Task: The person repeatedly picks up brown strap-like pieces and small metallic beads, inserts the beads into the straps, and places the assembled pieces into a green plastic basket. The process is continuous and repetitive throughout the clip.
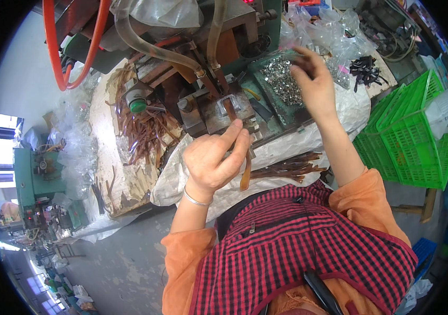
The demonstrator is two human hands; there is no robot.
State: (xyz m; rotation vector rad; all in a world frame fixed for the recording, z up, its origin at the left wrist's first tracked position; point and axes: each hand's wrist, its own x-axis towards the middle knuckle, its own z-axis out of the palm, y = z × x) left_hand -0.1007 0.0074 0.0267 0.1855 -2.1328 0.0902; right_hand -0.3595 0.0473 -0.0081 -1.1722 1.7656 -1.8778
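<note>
My left hand point(214, 158) is closed, pinching a slim brown translucent plastic strip point(246, 177) shaped like a glasses temple. The strip's rounded end hangs below my fingers, and its other end reaches onto the small metal fixture point(220, 111) of the machine. Over a green tray point(266, 116) that holds a heap of small shiny metal parts point(282, 83), my right hand point(315, 79) is raised with thumb and fingers apart. Its fingertips are slightly blurred, and nothing shows in them.
Brown strips point(142, 128) lie piled to the left, with another bunch point(289, 167) near my apron. Black strips point(366, 71) lie at the far right, beyond a green plastic crate point(410, 134). Clear hoses point(153, 50) and a green-knobbed lever point(138, 106) stick out around the machine.
</note>
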